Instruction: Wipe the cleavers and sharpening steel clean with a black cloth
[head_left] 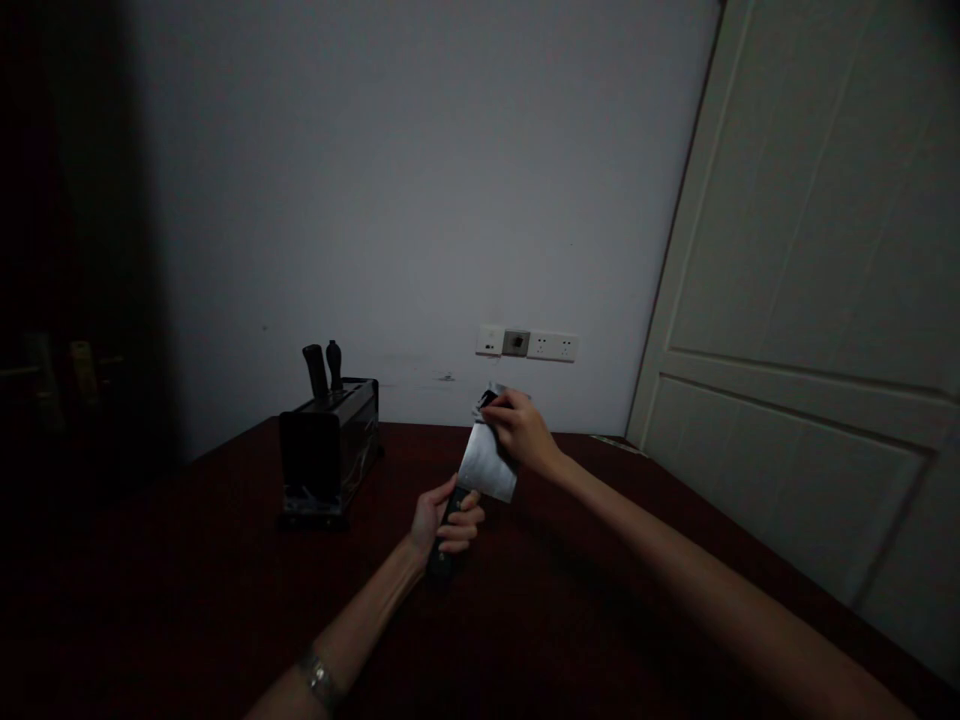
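Note:
My left hand (444,520) is closed round the dark handle of a cleaver (486,462), holding it upright above the dark red table (187,600). The wide silver blade points up. My right hand (517,425) is closed at the blade's top edge, pinching something small and pale against it that I cannot make out. A bracelet shows on my left wrist.
A black knife block (328,450) with two dark handles sticking out stands at the table's back left. A white socket strip (526,344) is on the grey wall behind. A pale door (810,300) fills the right side. The left is in deep shadow.

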